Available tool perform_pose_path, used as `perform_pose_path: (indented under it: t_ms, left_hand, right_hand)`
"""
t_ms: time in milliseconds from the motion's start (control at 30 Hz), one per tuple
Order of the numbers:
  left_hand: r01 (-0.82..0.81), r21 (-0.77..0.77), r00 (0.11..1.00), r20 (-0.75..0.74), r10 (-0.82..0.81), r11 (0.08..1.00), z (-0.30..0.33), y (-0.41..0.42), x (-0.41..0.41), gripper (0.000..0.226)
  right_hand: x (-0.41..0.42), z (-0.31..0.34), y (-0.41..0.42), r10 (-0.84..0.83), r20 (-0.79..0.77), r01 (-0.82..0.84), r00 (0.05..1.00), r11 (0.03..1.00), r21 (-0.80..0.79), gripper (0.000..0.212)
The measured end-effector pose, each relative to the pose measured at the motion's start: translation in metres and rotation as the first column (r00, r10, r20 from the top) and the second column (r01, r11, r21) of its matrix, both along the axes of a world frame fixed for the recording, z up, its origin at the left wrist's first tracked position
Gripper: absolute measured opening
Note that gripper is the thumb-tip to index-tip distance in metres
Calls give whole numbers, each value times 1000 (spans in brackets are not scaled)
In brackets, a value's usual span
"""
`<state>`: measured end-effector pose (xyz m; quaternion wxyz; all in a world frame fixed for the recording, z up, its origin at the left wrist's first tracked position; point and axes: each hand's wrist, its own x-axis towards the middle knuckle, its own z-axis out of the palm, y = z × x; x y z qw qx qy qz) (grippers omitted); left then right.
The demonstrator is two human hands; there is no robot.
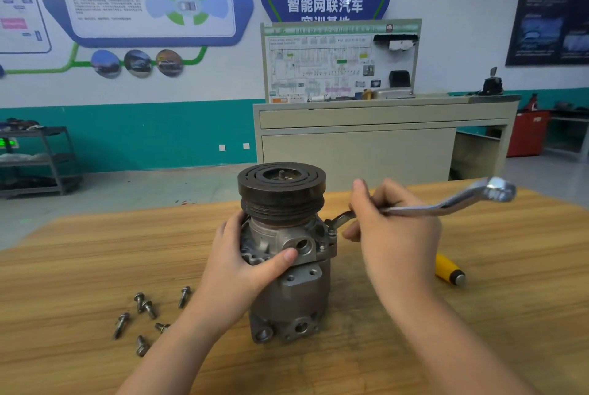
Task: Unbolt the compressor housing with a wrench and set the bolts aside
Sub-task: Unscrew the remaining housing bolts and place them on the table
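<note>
Bolt removal is under way: right hand fingers grasp the wrench, its ring end seated on a flange bolt. Left hand clasps the compressor housing, upright at mid-tabletop. Six removed bolts lie toward the near left edge. Next move probably calls for steady turning against the left hand's brace.

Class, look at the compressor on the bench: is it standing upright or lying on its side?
Upright. The compressor stands on end on the table, its black pulley on top facing upward.
</note>
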<state>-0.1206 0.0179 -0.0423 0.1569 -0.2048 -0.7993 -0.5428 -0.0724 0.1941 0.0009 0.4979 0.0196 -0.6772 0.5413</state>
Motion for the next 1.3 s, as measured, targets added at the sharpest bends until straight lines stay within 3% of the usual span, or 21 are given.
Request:
perform_pose_path:
  t_ms: [100, 167, 367, 467, 567, 633, 733, 833, 900, 967, 1067, 1167, 1233, 1300]
  left_hand:
    - [8, -1, 1000, 5, -8, 1000, 0, -1, -1, 108]
    - [7, -4, 1000, 2, -7, 1000, 0, -1, -2, 107]
    - [-3, -16, 1000, -15, 3, 1000, -1, -1, -3, 98]
    - [-3, -29, 1000, -25, 2, 1000, -1, -1, -4, 95]
    - [-11, -31, 999, -46, 9, 999, -1, -1, -5, 99]
    - [-10, -34, 998, -57, 8, 999, -1, -2, -5, 96]
    - [-5, -27, 999, -48, 3, 1000, -1, -2, -4, 98]
    - [-2, -22, 999, -39, 2, 1000, -1, -1, -3, 103]
    - [1, -16, 1000, -22, -1, 1000, -1, -1, -3, 103]
    - [3, 1, 1000, -13, -3, 1000, -1, -1, -3, 102]
    - [7, 8, 1000, -5, -7, 1000, -1, -1, -3, 98]
    - [9, 16, 1000, 0, -9, 1000, -1, -1, -3, 101]
    - [5, 23, 1000, 1, -5, 1000, -2, -1, -3, 103]
    - [7, 19, 1000, 2, -7, 1000, -1, 0, -2, 105]
  right_hand:
    - [-4, 4, 10, 51, 3, -50, 999, 989, -142, 44]
    - [-5, 4, 14, 53, -3, -53, 999, 990, -131, 43]
    - [-2, -4, 13, 42, -11, -41, 999, 996, 79, 41]
    - [-1, -6, 4, 40, -88, -22, 995, 981, 194, 42]
    - [3, -9, -8, -65, -231, 172, 971, 860, 481, 41]
    - [4, -18, -13, -95, -314, 258, 945, 807, 532, 35]
    - [3, -31, -12, -83, -316, 220, 945, 876, 429, 34]
    - [-5, -32, 6, 143, -175, -129, 974, 988, 90, 36]
    - [-17, -23, 21, 410, -153, -437, 899, 863, -253, 35]
    - [-37, -13, 35, 593, -192, -593, 782, 614, -521, 43]
    - [-67, 2, 43, 761, -152, -604, 630, 358, -712, 40]
    - [-91, 4, 34, 857, -71, -561, 511, 269, -783, 43]
    - [-98, 3, 29, 854, -118, -500, 507, 180, -847, 49]
    - [-95, 1, 34, 764, -316, -461, 563, -27, -887, 47]
